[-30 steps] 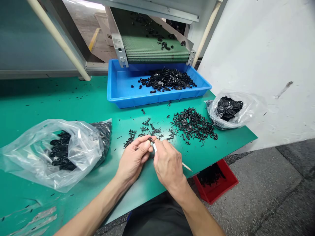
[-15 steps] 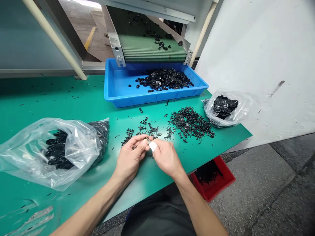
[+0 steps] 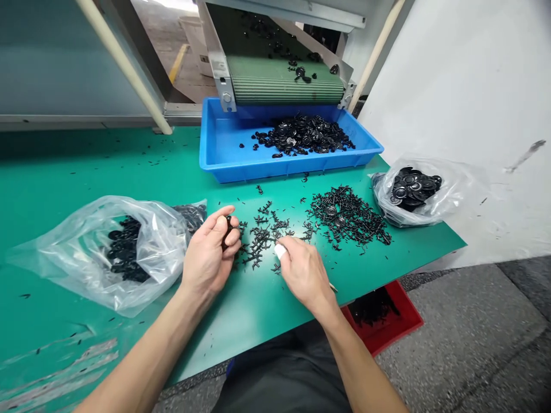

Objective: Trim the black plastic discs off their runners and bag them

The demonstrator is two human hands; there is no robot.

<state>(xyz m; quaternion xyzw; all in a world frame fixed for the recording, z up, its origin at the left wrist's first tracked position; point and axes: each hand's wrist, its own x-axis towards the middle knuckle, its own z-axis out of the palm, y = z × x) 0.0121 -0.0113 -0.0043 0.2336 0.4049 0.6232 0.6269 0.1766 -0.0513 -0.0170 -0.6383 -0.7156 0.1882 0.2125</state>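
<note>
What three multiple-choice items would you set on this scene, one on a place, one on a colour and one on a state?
1. Where is the blue tray?
A. Inside a plastic bag
B. Under the end of the green belt
C. On a chair

2. What colour is the bin on the floor?
A. Blue
B. Green
C. Red

3. What state is the left hand in?
A. Curled around a small black part
B. Lying flat and open
C. Reaching into a plastic bag

1: B, the tray sits just below the belt's end.
2: C, its walls show red.
3: A, the fingers close around the part.
</note>
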